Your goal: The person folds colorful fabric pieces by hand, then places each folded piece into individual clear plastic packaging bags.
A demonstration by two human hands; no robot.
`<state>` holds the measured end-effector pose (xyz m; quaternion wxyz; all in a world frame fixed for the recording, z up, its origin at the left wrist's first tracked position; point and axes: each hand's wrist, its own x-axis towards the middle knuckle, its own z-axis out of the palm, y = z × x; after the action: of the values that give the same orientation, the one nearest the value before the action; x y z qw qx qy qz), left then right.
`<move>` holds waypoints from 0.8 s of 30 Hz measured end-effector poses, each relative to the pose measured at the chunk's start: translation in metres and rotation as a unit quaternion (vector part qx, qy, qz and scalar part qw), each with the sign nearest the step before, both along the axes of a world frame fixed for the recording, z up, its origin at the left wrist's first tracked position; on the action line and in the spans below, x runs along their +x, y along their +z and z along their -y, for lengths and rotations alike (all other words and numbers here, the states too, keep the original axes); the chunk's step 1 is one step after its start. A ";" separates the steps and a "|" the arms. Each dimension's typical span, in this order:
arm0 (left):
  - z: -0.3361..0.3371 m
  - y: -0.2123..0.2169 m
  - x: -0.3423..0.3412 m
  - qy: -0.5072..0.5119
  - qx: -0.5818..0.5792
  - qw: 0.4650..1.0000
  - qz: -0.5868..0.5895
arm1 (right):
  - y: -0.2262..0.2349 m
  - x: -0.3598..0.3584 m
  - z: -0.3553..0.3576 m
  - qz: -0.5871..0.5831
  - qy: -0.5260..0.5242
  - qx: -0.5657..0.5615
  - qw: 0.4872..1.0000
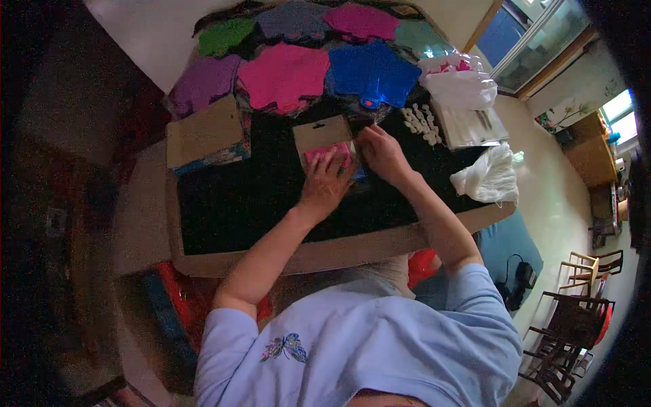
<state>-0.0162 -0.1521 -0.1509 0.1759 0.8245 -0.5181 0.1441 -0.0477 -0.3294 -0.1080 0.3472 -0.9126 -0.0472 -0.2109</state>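
Note:
On the black table top lies an open cardboard package (322, 132) with a hang slot in its raised flap. Something pink and flat (341, 150) fills its front part. My left hand (327, 180) rests on the pink piece with its fingers stretched out. At the package's right edge, my right hand (383, 152) is closed with its fingers curled in; whatever is between the fingertips is hidden. A small blue patch (359, 173) shows between the two hands, too dim to name.
Star-shaped pieces lie beyond, including pink (285, 78), blue (373, 71) and purple (205, 83) ones. Cardboard packages (207, 132) are stacked left. To the right are small white pieces (422, 124), clear plastic sleeves (468, 125), a white plastic bag (461, 88) and white yarn (488, 176).

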 end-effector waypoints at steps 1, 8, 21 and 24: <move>-0.001 0.000 0.001 -0.001 0.001 1.000 -0.006 | -0.002 -0.013 0.000 -0.001 0.001 0.000 1.000; 0.004 0.005 0.001 -0.008 0.005 1.000 -0.001 | 0.003 -0.060 0.004 -0.073 -0.004 -0.014 0.997; -0.002 0.015 0.011 -0.038 0.051 0.998 -0.017 | 0.012 -0.017 0.271 -0.019 -0.320 -0.269 0.908; 0.007 0.008 0.009 -0.031 0.017 0.999 -0.018 | -0.007 0.000 0.310 0.019 -0.295 -0.304 0.906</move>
<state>-0.0077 -0.1589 -0.1432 0.1753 0.8136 -0.5424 0.1144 -0.0476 -0.6395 -0.1152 -0.0255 -0.9420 0.1555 -0.2964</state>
